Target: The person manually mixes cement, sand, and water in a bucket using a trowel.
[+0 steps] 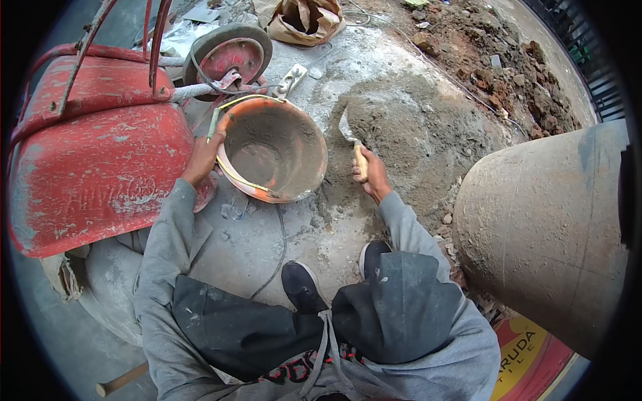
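My left hand (204, 159) grips the left rim of an orange bucket (309, 148), tilted so its grey, mortar-smeared inside faces me. A pale handle loops along the bucket's rim. In my right hand (374, 175) is a trowel (346, 125), held by its wooden handle with the fingers wrapped round it. Its blade touches a heap of wet grey mortar (414, 123) on the ground, and part of the blade is covered by the mix.
An upturned red wheelbarrow (100, 174) lies left, its wheel (234, 57) behind the bucket. A power strip (292, 79) and a paper sack (304, 27) are beyond. Soil and rubble (498, 67) lie far right. A large drum (542, 220) stands at right; a cable (281, 240) crosses near my shoes.
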The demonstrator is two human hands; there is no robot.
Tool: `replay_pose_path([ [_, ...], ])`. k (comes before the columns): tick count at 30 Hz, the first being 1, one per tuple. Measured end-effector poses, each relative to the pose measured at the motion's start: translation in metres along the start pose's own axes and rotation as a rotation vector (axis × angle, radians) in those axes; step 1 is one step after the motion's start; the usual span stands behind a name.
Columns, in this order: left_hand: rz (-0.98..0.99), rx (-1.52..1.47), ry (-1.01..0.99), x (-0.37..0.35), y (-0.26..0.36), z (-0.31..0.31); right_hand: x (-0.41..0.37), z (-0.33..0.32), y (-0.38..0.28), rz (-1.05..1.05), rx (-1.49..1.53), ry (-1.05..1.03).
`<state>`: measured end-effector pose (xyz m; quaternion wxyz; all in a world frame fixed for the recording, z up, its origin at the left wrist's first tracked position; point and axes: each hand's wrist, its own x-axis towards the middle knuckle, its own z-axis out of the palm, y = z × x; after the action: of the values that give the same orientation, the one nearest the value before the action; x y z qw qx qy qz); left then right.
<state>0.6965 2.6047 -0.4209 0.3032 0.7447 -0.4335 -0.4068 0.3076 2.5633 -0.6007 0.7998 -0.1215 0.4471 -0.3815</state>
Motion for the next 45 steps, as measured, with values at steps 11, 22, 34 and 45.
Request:
replay_pose_path([
  [11,-0.003,-0.010,-0.033,-0.001,0.012,0.005,-0.073,-0.064,-0.030,0.104,-0.773,0.151],
  [22,0.007,-0.024,-0.036,-0.010,0.014,0.005,-0.054,-0.031,-0.055,-0.813,-1.767,0.422],
  [34,0.011,-0.032,-0.029,-0.008,0.016,0.012,0.004,-0.109,-0.142,-0.774,-1.623,0.334],
  [45,0.021,-0.038,-0.023,-0.001,0.010,0.009,0.006,-0.108,-0.150,-0.861,-1.705,0.586],
])
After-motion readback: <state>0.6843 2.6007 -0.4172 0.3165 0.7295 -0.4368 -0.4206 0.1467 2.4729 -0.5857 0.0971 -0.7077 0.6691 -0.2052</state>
